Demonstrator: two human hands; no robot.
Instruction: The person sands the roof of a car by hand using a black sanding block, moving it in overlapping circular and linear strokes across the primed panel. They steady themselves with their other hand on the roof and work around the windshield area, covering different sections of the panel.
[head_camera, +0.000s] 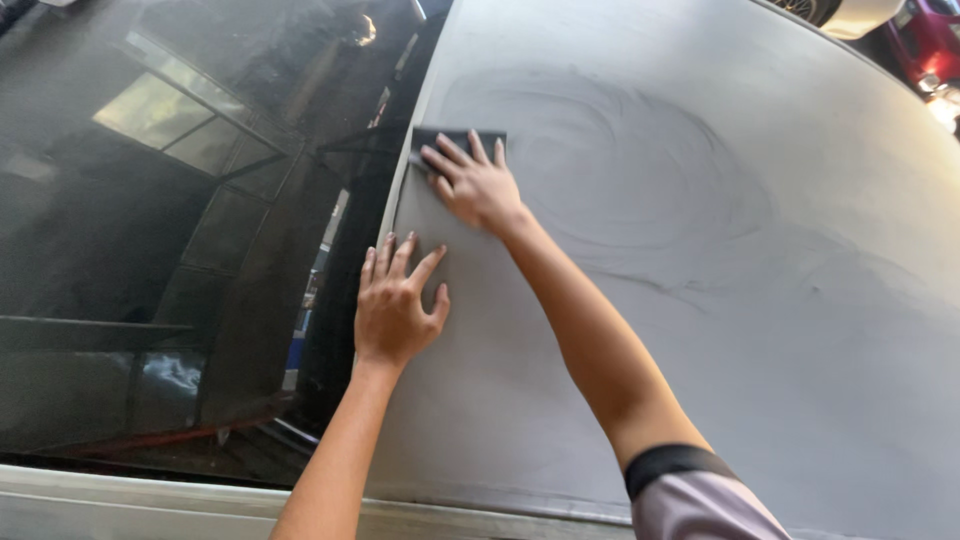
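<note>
My right hand (478, 185) presses flat on a dark rectangular sanding pad (452, 138) at the near-left edge of a dull grey car body panel (700, 300). Its fingers are spread over the pad. My left hand (395, 300) rests flat, fingers apart, on the same panel just below, close to the panel's left edge and holding nothing. Curved swirl marks (620, 170) spread across the grey surface to the right of the pad.
A dark reflective car window (170, 220) slopes along the left, with a black seam (345, 260) between it and the panel. A pale trim strip (150, 505) runs along the bottom. Parts of other vehicles, a red car (930, 40) among them, show at the top right.
</note>
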